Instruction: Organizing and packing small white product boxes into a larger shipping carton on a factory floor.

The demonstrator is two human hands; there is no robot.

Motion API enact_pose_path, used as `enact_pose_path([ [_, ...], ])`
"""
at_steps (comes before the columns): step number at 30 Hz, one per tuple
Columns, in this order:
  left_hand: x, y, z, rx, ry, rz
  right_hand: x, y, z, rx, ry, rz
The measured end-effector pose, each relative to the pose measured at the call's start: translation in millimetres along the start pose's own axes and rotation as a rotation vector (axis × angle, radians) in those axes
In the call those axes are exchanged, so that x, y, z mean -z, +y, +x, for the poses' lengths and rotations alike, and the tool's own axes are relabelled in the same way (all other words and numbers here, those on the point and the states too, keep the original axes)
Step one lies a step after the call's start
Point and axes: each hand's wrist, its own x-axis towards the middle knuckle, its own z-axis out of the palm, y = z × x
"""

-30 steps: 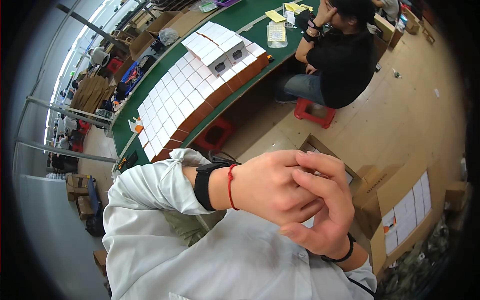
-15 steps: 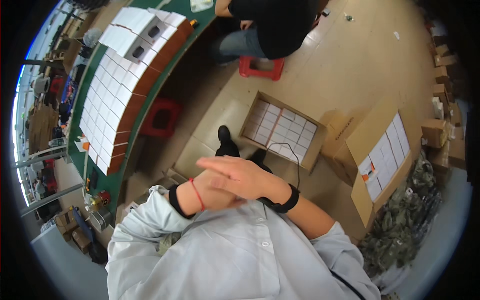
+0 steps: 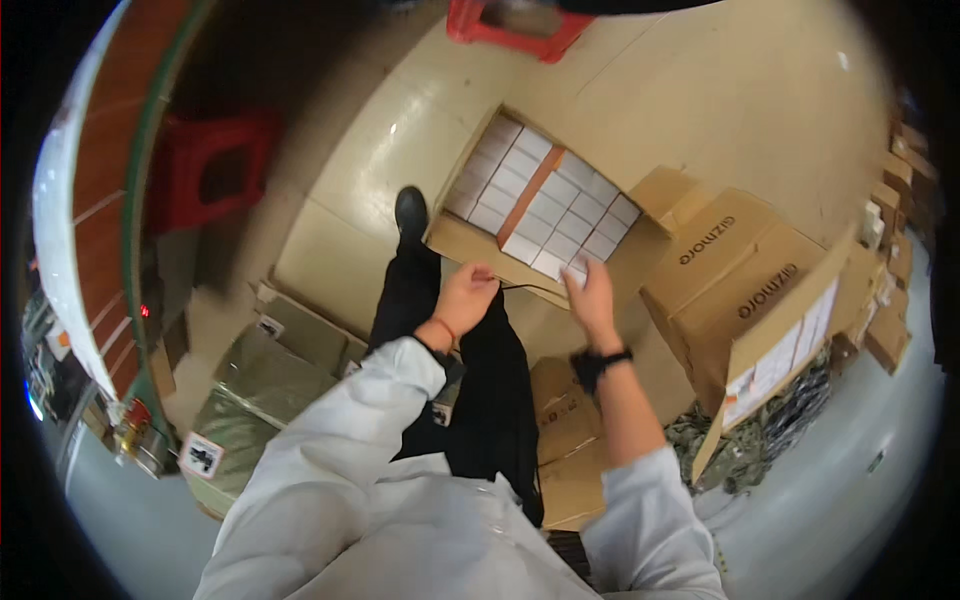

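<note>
At the left, a green-edged table [image 3: 148, 110] is partly seen, with boxes with red-brown sides [image 3: 100, 190] stacked on it. Beside it, a red stool [image 3: 180, 170] is placed. On the near left, packages in grey-green wrapping [image 3: 275, 375] are laid close together. The left hand [image 3: 466, 300], marked by a red string at the wrist, is held at the near edge of an open carton [image 3: 637, 250]. Its fingers are curled narrow beside a thin black cable [image 3: 530, 287]; whether the cable is held cannot be told. The carton is set on the floor [image 3: 760, 110] and filled with rows of white boxes [image 3: 572, 215], divided by a brown strip [image 3: 530, 197]. To the right, by the carton's near side, the right hand [image 3: 592, 300] is held with thumb and fingers slightly apart; whether the carton is touched cannot be told. Farther right, a closed carton [image 3: 715, 260] is seen, then another open carton [image 3: 795, 315], tilted, in which more white boxes are packed. Near it, dark crumpled wrapping [image 3: 745, 440] is heaped.
</note>
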Motion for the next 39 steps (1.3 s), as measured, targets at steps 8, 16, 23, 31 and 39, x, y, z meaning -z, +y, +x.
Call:
enact_pose_path([
  [8,-121.0,-152.0,182.5,0.530,0.239,-0.135,-83.7,80.4,245.6,0.194,-0.111,-0.406],
  [16,-176.5,-177.9,178.4,0.380,0.214,0.187,-87.5,133.5,290.2,0.174,-0.186,-0.338],
  [23,-174.4,-118.5,112.8,0.295,0.114,0.018,-99.9,137.4,288.1,0.407,-0.113,-0.307],
  [31,-123.8,-61.3,76.5,0.116,0.041,0.067,-91.2,126.4,280.3,0.292,-0.058,-0.386],
  [39,-16.8,75.2,5.9,-0.543,0.234,1.167,-2.7,22.9,111.8,0.448,0.257,-0.036],
])
